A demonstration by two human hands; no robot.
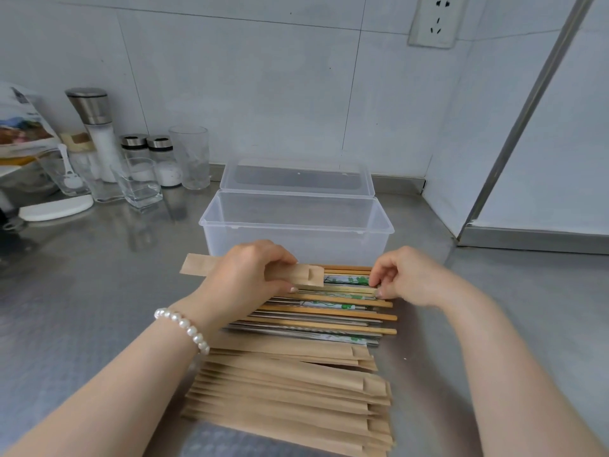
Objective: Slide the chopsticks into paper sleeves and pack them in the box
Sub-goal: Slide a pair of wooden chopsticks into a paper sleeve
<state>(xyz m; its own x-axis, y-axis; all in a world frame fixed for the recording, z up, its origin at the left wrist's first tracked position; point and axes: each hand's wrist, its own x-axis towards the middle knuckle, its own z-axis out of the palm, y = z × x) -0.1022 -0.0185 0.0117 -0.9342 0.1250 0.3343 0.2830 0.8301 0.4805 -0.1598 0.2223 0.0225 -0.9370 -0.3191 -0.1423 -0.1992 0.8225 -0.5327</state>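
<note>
- We see the left hand (245, 275) closed around a brown paper sleeve (253, 274), thumb under, fingers over; the sleeve lies level, open end facing right.
- The right hand (400, 275) pinches the thick ends of a green-patterned chopstick pair (351, 285) between thumb and fingertips; the pair's other end sits at or in the sleeve mouth, we can't tell how far in.
- Loose chopsticks (326, 315), wood, metal and patterned, lie in a row on the steel counter (99, 291), right under both hands.
- A stack of empty sleeves (290, 390) sits nearer us, touching the chopstick row.
- The clear plastic box (296, 225) stands just behind the hands, hinged lid (298, 176) open and leaning back; we see no sleeved pairs inside.
- A pearl bracelet (183, 328) is on the left wrist.
- Back left: salt grinder (95, 127), shakers (151, 159), glasses (191, 156).
- A wall socket (435, 21) sits upper right.
</note>
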